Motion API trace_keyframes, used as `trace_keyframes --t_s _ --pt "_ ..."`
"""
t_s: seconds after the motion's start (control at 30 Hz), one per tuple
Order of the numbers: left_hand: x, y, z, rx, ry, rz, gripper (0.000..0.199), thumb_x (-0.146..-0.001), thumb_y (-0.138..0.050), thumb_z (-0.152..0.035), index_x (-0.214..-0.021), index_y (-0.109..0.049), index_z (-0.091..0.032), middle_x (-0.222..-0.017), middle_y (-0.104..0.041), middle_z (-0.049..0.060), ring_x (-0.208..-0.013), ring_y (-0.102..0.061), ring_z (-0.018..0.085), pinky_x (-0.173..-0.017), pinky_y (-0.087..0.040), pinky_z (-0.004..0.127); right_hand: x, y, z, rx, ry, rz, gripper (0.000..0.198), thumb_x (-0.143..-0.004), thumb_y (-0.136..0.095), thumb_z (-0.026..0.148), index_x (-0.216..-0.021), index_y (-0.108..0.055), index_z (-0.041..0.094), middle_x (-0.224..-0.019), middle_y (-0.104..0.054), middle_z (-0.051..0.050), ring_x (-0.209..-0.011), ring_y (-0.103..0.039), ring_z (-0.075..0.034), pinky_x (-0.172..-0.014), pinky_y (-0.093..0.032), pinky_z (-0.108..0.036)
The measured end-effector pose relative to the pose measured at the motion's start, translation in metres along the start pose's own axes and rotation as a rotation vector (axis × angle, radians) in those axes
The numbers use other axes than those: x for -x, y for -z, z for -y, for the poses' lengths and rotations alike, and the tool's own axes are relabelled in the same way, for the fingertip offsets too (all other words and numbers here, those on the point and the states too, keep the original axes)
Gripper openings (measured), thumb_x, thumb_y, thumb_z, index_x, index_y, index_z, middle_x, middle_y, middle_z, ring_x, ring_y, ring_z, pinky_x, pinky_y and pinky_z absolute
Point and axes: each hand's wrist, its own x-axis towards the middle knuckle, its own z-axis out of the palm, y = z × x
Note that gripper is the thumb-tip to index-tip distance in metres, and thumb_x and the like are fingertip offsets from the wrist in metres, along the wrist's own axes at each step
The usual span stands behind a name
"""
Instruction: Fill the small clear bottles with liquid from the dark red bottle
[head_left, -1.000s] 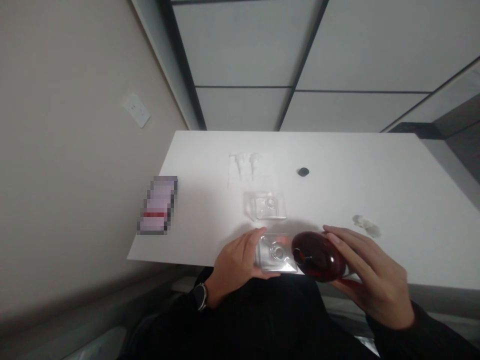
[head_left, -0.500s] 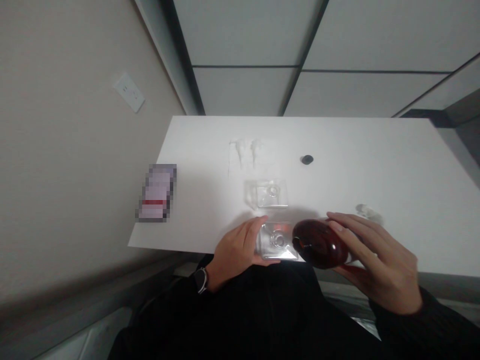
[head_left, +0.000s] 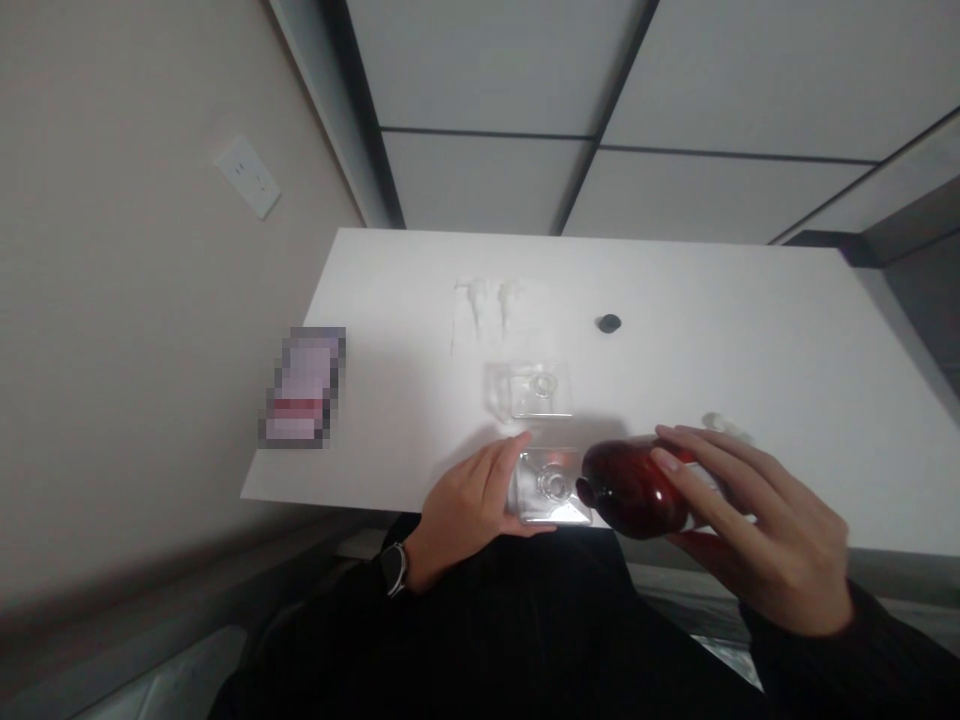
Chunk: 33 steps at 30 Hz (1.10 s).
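My left hand [head_left: 469, 500] grips a clear square bottle [head_left: 555, 500] by its left side, near the table's front edge. The bottle stands upright with its round neck open at the top. In my right hand [head_left: 765, 520] is a dark red-brown bottle [head_left: 637, 490] with a white label, tilted so its uncapped mouth points left. That mouth is just right of the clear bottle's neck; whether they touch I cannot tell. A second clear bottle [head_left: 541, 392], also without a top, stands just behind the first.
Two whitish translucent pump tops [head_left: 491, 300] lie at the back of the white table [head_left: 390, 300]. A small black cap [head_left: 609, 323] is to their right. Something crumpled and whitish [head_left: 724, 425] lies behind my right hand. A blurred-out phone-shaped object [head_left: 304, 385] sits at the left edge.
My right hand has tipped the red-brown bottle further, and its mouth now shows beside the clear bottle's neck. My left hand keeps its hold. The view has shifted slightly.
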Motion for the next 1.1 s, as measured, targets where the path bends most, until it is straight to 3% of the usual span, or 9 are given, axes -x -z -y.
trace_keyframes --t_s 0.3,0.73,0.9,1.1 --pt "-0.0022 -0.0005 -0.001 -0.085 -0.034 -0.042 0.088 -0.103 -0.038 -0.078 -0.153 -0.042 -0.005 -0.126 -0.078 0.021 -0.114 -0.08 0.029 -0.097 -0.066 0.036 -0.0021 0.0022 0.0014 0.029 0.005 0.002 0.081 -0.099 -0.067 0.009 -0.172 -0.031 0.018 -0.131 -0.073 -0.028 -0.112 -0.074 -0.045 -0.084 -0.066 -0.058" --pt "-0.0004 -0.0004 -0.0018 -0.016 0.007 -0.014 0.092 -0.1 -0.045 -0.079 -0.16 -0.036 -0.009 -0.132 -0.076 0.02 -0.119 -0.078 0.03 -0.1 -0.065 0.038 -0.0055 0.0041 0.0013 0.028 0.014 -0.008 0.078 -0.098 -0.068 0.008 -0.169 -0.038 0.018 -0.133 -0.074 -0.027 -0.112 -0.075 -0.045 -0.085 -0.066 -0.06" --pt "0.0023 -0.002 0.0001 -0.014 0.011 0.01 0.095 -0.099 -0.048 -0.079 -0.164 -0.03 -0.011 -0.135 -0.075 0.02 -0.12 -0.077 0.031 -0.102 -0.064 0.039 -0.0039 0.0037 0.001 0.042 -0.01 0.0 0.076 -0.099 -0.067 0.008 -0.168 -0.04 0.023 -0.138 -0.073 -0.023 -0.116 -0.075 -0.043 -0.088 -0.066 -0.06" --pt "0.0022 -0.0016 0.0 -0.028 -0.005 0.006 0.096 -0.099 -0.049 -0.078 -0.164 -0.031 -0.009 -0.135 -0.075 0.021 -0.121 -0.077 0.031 -0.102 -0.064 0.039 -0.0038 0.0049 0.0011 0.048 -0.001 0.008 0.084 -0.094 -0.072 0.004 -0.169 -0.038 0.022 -0.136 -0.074 -0.025 -0.114 -0.075 -0.044 -0.089 -0.066 -0.06"
